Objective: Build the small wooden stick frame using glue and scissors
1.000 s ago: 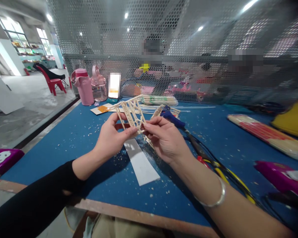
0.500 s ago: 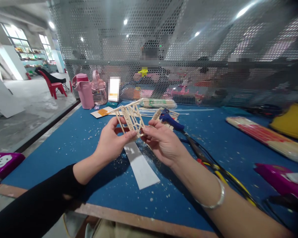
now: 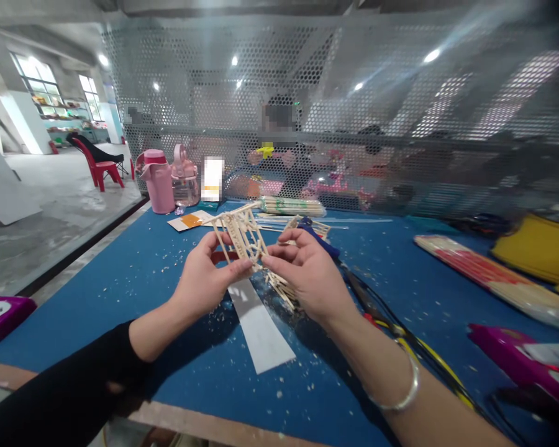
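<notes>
A small frame of thin pale sticks is held up over the blue table. My left hand grips its left side, thumb along the lower edge. My right hand is at its lower right corner, thumb and fingertips close to the joints; whether a small piece is between them is hidden. Below the frame lies a white paper strip. Loose short sticks lie in a pile just left of my right hand. Behind that hand is a blue-handled tool, partly covered.
Pink jug, pink bottle and blurred bright screen stand at the back left. Wrapped stick bundles lie behind; a red-and-cream bundle, cables and purple power strip are at right. A person sits beyond the mesh.
The view has tilted upward a little. My right hand has shifted slightly, its fingers lifted and less curled, and the pile of loose sticks shows more. The stick frame stays in my left hand.
</notes>
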Action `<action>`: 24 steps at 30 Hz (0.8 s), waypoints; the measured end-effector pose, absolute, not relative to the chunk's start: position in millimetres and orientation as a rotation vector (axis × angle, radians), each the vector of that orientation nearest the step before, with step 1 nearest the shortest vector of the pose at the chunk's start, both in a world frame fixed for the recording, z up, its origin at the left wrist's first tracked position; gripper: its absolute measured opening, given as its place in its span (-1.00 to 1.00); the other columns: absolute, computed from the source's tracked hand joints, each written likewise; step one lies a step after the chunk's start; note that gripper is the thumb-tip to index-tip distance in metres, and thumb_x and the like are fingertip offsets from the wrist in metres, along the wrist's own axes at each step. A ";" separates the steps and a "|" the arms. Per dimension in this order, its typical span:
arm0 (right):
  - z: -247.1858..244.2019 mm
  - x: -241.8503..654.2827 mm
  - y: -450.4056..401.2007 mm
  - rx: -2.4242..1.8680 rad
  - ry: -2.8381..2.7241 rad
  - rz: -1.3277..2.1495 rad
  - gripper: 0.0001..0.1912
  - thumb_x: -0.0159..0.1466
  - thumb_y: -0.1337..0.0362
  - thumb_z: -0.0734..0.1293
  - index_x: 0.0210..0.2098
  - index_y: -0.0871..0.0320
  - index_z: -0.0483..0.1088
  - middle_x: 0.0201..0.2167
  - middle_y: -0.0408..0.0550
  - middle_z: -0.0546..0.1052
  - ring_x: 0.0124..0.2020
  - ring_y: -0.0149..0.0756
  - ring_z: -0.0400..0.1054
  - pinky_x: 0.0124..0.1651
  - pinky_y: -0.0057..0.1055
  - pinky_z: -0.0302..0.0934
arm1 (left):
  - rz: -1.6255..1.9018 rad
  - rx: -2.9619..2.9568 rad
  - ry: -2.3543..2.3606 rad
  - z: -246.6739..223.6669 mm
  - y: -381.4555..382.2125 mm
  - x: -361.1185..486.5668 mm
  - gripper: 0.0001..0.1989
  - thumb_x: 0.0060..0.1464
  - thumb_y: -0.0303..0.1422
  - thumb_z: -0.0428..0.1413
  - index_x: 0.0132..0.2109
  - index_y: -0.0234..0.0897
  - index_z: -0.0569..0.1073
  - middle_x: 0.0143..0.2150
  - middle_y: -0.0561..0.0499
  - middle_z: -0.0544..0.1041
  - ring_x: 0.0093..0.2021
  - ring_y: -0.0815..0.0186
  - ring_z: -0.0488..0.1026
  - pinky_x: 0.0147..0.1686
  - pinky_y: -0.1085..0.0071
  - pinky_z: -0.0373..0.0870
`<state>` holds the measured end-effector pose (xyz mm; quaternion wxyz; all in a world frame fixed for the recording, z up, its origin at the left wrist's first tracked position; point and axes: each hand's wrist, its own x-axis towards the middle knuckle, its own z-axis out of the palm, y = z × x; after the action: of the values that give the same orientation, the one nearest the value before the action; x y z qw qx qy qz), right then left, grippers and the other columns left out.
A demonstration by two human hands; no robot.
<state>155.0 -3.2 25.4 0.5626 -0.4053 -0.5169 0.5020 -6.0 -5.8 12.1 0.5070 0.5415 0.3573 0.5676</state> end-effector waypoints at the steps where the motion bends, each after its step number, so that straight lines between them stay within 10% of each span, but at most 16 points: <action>1: 26.3 155.8 -3.4 -0.966 -1.246 1.163 -0.45 -0.15 0.23 0.56 -0.31 0.06 0.17 -0.49 -0.27 0.50 -0.48 -0.44 0.37 -0.34 -0.43 0.23 | 1.363 1.312 0.860 12.1 -5.8 -6.1 -0.66 -0.13 -0.38 0.29 -0.26 -0.27 0.29 -0.29 0.05 0.50 -0.31 0.38 0.47 -0.32 0.40 0.50; 15: 26.4 156.7 -2.2 -0.924 -1.031 1.405 -0.40 -0.26 0.26 0.61 -0.31 0.07 0.25 -0.54 -0.30 0.50 -0.54 -0.52 0.35 -0.51 -0.59 0.16 | 1.335 1.384 0.852 10.5 -4.2 -8.2 -0.67 -0.08 -0.36 0.27 -0.20 -0.29 0.31 -0.27 0.04 0.49 -0.35 0.41 0.46 -0.30 0.39 0.49; 24: 19.5 155.9 -8.3 -1.043 -1.555 0.541 -0.87 0.14 0.19 0.41 -0.43 0.11 0.49 -0.51 -0.15 0.54 -0.47 -0.37 0.39 -0.37 -0.41 0.27 | 1.343 1.286 0.847 10.7 -2.4 -7.4 -0.63 -0.09 -0.35 0.28 -0.20 -0.27 0.27 -0.32 0.12 0.50 -0.59 0.56 0.36 -0.48 0.52 0.38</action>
<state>155.9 -8.3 19.5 0.5617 -0.4427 -0.6602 0.2295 -7.4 -2.4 10.7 0.5222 0.5367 0.3538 0.5605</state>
